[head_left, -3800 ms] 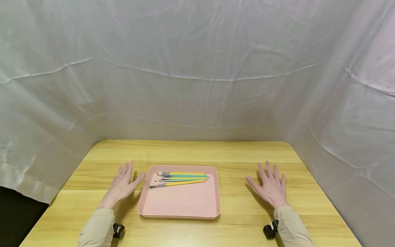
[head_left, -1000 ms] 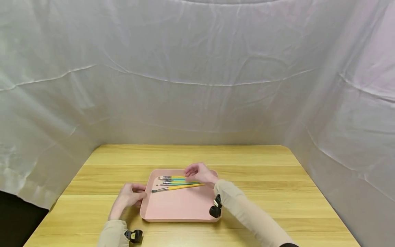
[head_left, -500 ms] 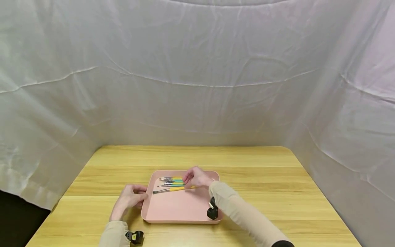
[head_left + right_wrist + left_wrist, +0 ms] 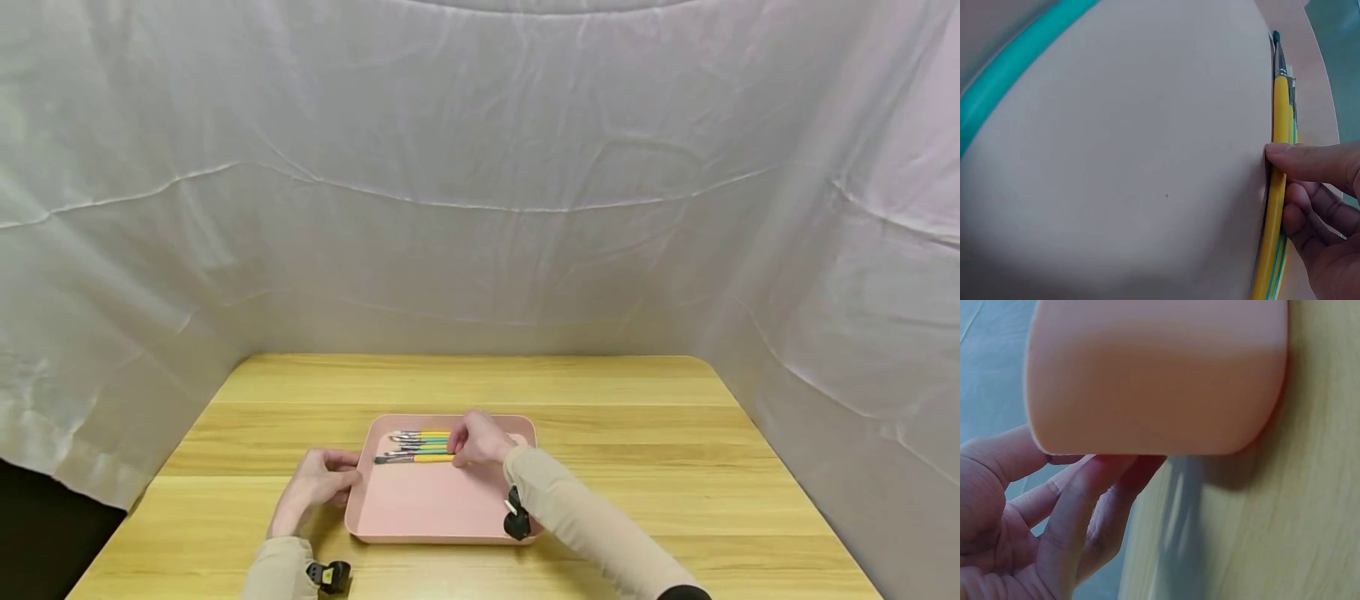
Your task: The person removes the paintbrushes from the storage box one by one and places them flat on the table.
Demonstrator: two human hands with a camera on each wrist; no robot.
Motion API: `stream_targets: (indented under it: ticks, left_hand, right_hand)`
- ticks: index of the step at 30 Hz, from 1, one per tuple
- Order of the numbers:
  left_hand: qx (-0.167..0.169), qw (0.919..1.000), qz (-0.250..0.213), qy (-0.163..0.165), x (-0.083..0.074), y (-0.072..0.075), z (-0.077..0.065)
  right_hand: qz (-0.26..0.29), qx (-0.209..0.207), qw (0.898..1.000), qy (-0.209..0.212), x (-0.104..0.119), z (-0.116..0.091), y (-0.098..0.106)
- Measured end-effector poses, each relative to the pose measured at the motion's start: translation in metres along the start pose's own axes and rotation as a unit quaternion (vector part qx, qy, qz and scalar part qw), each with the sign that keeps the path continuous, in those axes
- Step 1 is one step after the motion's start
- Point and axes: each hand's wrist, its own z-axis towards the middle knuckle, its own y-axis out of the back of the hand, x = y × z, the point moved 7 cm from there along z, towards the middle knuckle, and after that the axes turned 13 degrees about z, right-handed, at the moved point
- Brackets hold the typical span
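Observation:
A pink tray lies on the table with several paintbrushes in its far part, their bristles pointing left. Their handles are yellow and teal. At the tray's left side, my left hand holds the edge, its fingertips against the outer wall in the left wrist view. Over the handles, my right hand pinches the nearest yellow paintbrush, thumb on its near side and curled fingers on the far side by the other handles. The right hand hides the handle ends in the head view.
The wooden table extends around the tray. Grey cloth walls stand behind it and along both sides. A wrist camera on the right sleeve overlaps the tray's near right corner. A blurred teal band crosses the right wrist view's upper left.
Both hands have come in from beside the tray. In the last half second, the nearest yellow paintbrush has swung parallel to the others and closed up against them. The left hand stays at the edge.

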Motion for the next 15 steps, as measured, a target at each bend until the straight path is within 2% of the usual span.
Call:
stream_targets:
  ticks: [15]
  left_hand:
    - [-0.002,1.0000,0.000,0.005,0.0016,-0.0001,0.0004]
  right_hand:
    - [-0.044,0.022,0.998,0.032,0.0020,0.0017,-0.0011]
